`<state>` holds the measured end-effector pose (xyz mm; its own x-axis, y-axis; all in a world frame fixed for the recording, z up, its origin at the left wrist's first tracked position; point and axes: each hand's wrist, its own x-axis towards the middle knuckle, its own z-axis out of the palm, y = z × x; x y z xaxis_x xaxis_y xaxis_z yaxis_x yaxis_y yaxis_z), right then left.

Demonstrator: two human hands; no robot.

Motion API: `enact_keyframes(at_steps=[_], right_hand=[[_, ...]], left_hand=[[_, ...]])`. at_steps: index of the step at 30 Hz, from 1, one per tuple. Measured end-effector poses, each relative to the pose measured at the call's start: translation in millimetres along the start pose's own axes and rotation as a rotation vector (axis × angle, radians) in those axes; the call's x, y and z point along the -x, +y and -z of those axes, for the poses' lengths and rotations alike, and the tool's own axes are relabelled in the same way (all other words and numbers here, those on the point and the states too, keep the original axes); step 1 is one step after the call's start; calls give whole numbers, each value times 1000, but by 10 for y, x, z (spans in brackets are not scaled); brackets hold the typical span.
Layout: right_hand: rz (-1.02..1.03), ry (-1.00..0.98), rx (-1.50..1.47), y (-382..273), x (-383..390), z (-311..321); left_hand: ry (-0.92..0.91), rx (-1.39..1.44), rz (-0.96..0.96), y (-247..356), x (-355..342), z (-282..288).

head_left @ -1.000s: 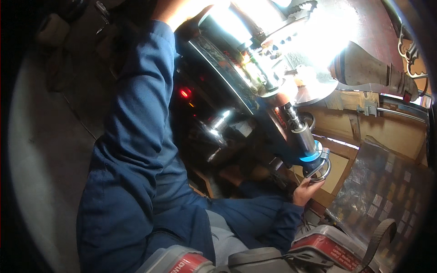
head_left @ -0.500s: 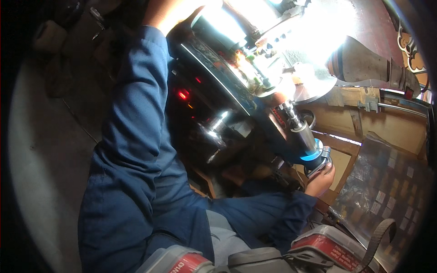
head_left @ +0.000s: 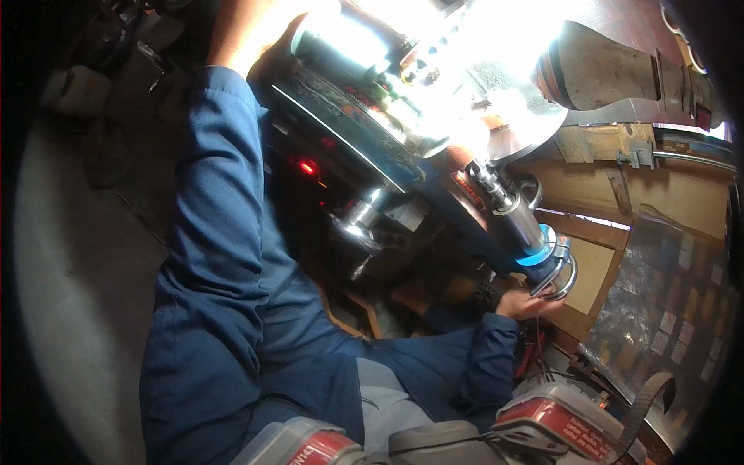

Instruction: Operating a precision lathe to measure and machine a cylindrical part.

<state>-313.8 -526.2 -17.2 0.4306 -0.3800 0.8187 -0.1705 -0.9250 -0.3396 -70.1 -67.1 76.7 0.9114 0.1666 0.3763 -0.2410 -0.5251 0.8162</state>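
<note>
My left hand (head_left: 267, 31) reaches up at the top left, beside a dark cylindrical part (head_left: 341, 46) of a machine. Bright glare washes out its fingers, so its grip is hidden. At the lower right of the machine, a steel cylinder (head_left: 520, 225) with a blue ring (head_left: 540, 246) slants down, a fluted bit-like piece (head_left: 487, 182) at its upper end. My right hand (head_left: 528, 304) is under the curved metal loop (head_left: 572, 279) at the cylinder's lower end. Its fingers look stretched out, close to or touching the loop. The machine's dark rail (head_left: 341, 136) slants between both hands.
A drill chuck (head_left: 359, 223) with a bit hangs in shadow below the rail. A grey tapered piece (head_left: 604, 70) juts in at the upper right. A plastic-covered panel (head_left: 666, 310) stands at right. Red-labelled filter cartridges (head_left: 558, 422) fill the lower edge.
My right hand has shifted from closed around the cylinder's lower end to beneath the loop, with fingers straighter. The loop now shows more fully. The whole view has shifted slightly.
</note>
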Motion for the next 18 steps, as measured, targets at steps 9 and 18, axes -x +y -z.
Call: enact_keyframes(at_steps=[9,18], right_hand=[[-271,-485,246,-324,-722,223],[-261,-675,294,-392,-967,223]], left_hand=[[11,18,99,43,-2,-40],[-35,251,143,-82,-8,-71]])
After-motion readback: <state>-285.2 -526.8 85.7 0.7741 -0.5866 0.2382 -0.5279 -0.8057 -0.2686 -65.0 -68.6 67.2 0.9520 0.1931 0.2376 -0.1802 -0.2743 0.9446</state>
